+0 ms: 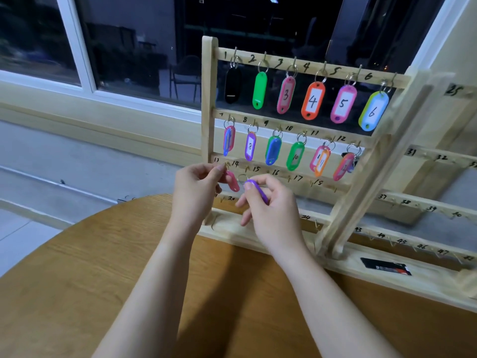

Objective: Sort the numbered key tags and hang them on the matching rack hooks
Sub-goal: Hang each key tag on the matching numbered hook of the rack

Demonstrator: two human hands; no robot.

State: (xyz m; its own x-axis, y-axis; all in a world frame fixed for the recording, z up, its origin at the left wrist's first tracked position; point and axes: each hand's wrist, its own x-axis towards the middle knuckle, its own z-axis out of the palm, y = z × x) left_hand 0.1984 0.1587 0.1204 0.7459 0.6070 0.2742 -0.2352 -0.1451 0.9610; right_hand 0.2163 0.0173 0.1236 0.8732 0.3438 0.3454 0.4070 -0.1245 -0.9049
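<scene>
Hooks 1–12 on the rack (207,104) each carry a tag; row three and all lower hooks look bare, so most of the sorting remains. My left hand (196,184) pinches the ring of a pink tag (232,182) right at hook 13 (226,165) — whether it is hooked on, I cannot tell. My right hand (268,205) pinches a purple tag (258,191) just below hook 14, ring up, not hung.

My left hand (198,184) pinching a pink tag (233,182) at hook 13, my right hand (268,208) gripping a purple tag (258,191), wooden rack (207,99) on the worktop (103,267)
</scene>
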